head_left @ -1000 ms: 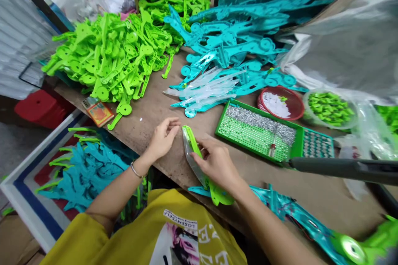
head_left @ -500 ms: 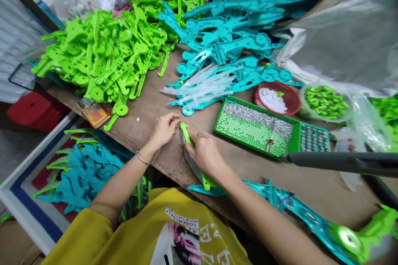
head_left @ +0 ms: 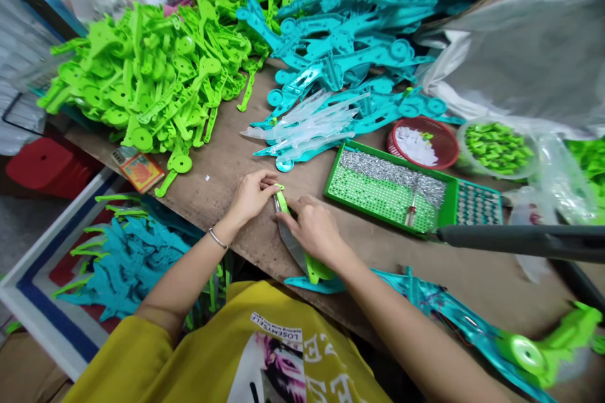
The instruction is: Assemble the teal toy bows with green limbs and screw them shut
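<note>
A long bright-green plastic part (head_left: 317, 269) with a translucent blade-shaped piece (head_left: 292, 244) along its side lies at the table's front edge. My right hand (head_left: 314, 227) is closed over its middle, hiding much of it. At its narrow far end, my left hand (head_left: 253, 196) has thumb and fingers pinched together against the tip. Whether a small piece is also between those fingers cannot be seen. Beneath the green part's near end, a blue plastic part (head_left: 316, 284) pokes out along the edge. Toward the right lies a blue body with wires (head_left: 444, 308) and a green end.
Green parts (head_left: 142, 75) are heaped at left, blue parts (head_left: 340, 50) and translucent blades (head_left: 312, 123) behind. A green screw tray (head_left: 368, 189) holds a screwdriver (head_left: 411, 209). Near it are a red basket (head_left: 451, 157) and a tub (head_left: 532, 167). A dark bar (head_left: 520, 243) juts in from the right.
My left hand has come slightly right, its pinched fingers now meeting the green part's tip. My right hand keeps its hold, shifted only a little. The whole view has tilted slightly.
</note>
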Available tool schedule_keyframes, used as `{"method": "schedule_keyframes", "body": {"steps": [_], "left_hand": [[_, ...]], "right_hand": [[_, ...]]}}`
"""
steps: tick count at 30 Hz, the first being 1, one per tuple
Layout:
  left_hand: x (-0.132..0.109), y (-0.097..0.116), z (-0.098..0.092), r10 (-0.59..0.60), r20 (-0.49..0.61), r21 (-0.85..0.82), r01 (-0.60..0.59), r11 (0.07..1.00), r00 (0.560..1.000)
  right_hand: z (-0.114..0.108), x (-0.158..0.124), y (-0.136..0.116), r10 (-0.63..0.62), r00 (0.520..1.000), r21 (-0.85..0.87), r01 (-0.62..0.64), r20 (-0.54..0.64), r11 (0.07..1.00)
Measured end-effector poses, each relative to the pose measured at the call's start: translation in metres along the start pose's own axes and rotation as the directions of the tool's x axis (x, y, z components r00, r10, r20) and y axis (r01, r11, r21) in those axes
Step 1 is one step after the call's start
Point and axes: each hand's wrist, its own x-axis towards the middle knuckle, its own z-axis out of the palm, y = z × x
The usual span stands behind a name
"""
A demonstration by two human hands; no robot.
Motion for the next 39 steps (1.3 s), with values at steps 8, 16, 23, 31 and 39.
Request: {"method": "schedule_keyframes", "body": {"steps": [8,16,23,31,39], "left_hand": [[-0.006,0.001,0.002,-0.073,-0.019,-0.107,0.07,0.992,0.997],[-0.009,0.008,-0.005,-0.227,0.181,-0.392,0.282,0.876,0.957],[-0.008,0.015,-0.003,-0.257,0.184,-0.52,0.316,0.793,0.949],[-0.074,0.024,0.04,-0.324,0.282,-0.623,0.429,0.654,0.903],[-0.093,0.024,0.075,-0.341,0.315,-0.614,0.465,0.638,0.886]], "right_hand": [[0.015,0.007,0.015,0.078,0.997,0.548,-0.06,-0.009,0.834],[0.016,0.002,0.016,-0.01,1.0,0.66,-0.002,0.014,0.751],[0.005,0.008,0.02,-0.017,0.963,0.799,-0.212,0.267,0.562],[-0.002,0.006,0.031,-0.046,0.969,0.915,-0.211,0.241,0.343],[-0.015,-0.008,0.051,-0.146,0.966,0.912,-0.142,0.212,0.386]]}}
